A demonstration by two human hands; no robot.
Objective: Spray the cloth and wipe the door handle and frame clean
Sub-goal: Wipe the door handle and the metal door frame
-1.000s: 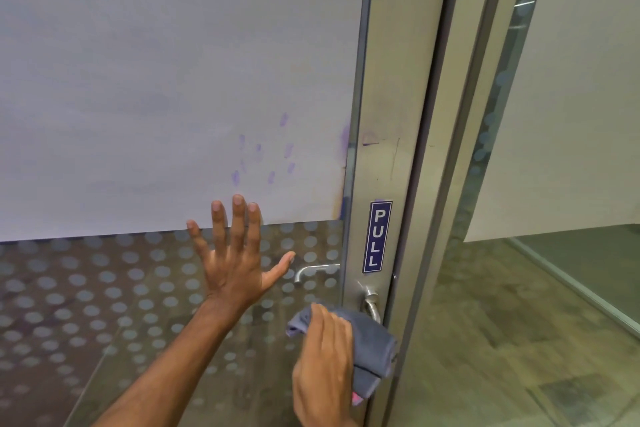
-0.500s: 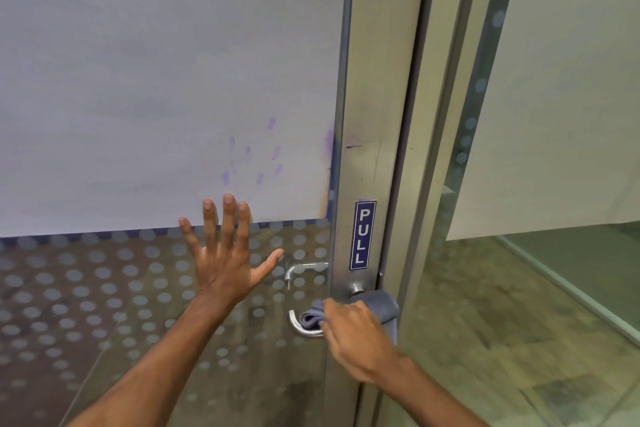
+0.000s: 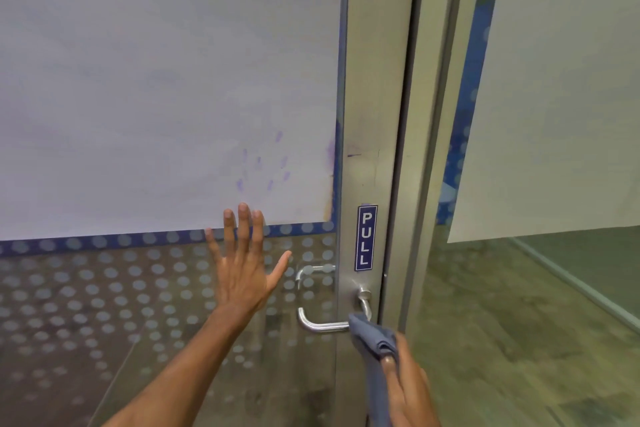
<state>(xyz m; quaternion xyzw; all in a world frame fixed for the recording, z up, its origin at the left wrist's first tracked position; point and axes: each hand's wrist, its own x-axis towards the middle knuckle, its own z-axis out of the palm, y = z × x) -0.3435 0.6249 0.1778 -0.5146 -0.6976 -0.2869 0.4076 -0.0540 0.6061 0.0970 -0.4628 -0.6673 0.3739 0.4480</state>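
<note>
A silver lever door handle (image 3: 318, 324) sticks out from the metal door frame (image 3: 374, 80), below a blue PULL sticker (image 3: 366, 237). My right hand (image 3: 407, 388) grips a grey-blue cloth (image 3: 375, 343), whose top end touches the handle's right part near its base. My left hand (image 3: 242, 270) is flat against the glass door to the left of the handle, fingers spread, holding nothing. No spray bottle is in view.
A white sheet (image 3: 156, 80) covers the upper glass, with purple smudges near its lower right corner. The lower glass carries a dotted film. A second handle (image 3: 311, 270) shows through the glass. To the right is another glass panel (image 3: 554, 114) and a tiled floor.
My right hand has dropped down and to the right with the cloth, uncovering most of the handle. My left hand stays flat on the glass.
</note>
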